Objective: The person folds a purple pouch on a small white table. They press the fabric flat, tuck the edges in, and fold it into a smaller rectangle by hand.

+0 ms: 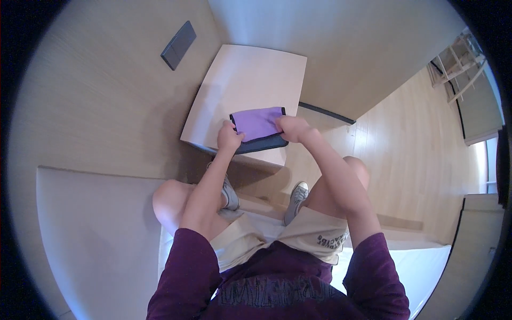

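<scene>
A purple fabric piece with black edging (258, 124) is stretched between my two hands above a small pale wooden table. Along its near side shows a dark grey part (262, 144); I cannot tell whether it is the underside of the same piece or a separate layer. My left hand (229, 137) pinches the near left corner, thumb on top. The right side edge is gripped by my right hand (293, 128), its fingers curled and partly hidden.
The pale tabletop (261, 74) stands against a wood-panelled wall (112, 90) with a dark rectangular plate (179, 45). I sit on a white-covered bed, feet near the table base. To the right stretches a wooden floor (394, 133), with a wooden rack (458, 66) beyond.
</scene>
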The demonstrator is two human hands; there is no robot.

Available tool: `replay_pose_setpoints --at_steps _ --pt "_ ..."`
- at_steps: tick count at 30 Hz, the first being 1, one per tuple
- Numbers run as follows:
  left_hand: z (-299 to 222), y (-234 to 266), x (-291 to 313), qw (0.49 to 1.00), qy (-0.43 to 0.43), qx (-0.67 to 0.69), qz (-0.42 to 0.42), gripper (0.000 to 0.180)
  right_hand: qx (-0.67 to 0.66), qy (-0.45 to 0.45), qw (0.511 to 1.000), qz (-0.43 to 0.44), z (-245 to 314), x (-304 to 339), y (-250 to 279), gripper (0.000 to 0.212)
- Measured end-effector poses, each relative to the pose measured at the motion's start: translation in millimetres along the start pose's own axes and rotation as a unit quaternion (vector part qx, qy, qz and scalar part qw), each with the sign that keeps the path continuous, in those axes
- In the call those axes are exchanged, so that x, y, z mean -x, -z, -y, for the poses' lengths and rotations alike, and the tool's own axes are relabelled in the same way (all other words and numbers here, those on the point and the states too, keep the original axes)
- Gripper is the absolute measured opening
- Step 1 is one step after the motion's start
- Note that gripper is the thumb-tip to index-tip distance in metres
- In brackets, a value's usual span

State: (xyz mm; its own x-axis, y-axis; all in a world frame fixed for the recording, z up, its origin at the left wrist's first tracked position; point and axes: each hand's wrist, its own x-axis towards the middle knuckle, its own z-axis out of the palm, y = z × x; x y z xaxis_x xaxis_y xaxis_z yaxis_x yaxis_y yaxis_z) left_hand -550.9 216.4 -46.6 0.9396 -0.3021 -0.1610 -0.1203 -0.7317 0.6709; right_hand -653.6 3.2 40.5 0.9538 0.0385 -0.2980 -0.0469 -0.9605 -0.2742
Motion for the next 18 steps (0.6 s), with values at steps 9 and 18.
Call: replay_pose_setpoints --at_steps 9,18 --pt "10 15 -18 0.959 0.07 0.264 0.068 0.027 -0.005 0.009 1.0 -0.006 1 3 -7 0.026" --pt "16 12 4 0.991 -0.082 0.044 0.095 0.025 0.115 0.003 0.992 0.05 30 9 3 0.03"
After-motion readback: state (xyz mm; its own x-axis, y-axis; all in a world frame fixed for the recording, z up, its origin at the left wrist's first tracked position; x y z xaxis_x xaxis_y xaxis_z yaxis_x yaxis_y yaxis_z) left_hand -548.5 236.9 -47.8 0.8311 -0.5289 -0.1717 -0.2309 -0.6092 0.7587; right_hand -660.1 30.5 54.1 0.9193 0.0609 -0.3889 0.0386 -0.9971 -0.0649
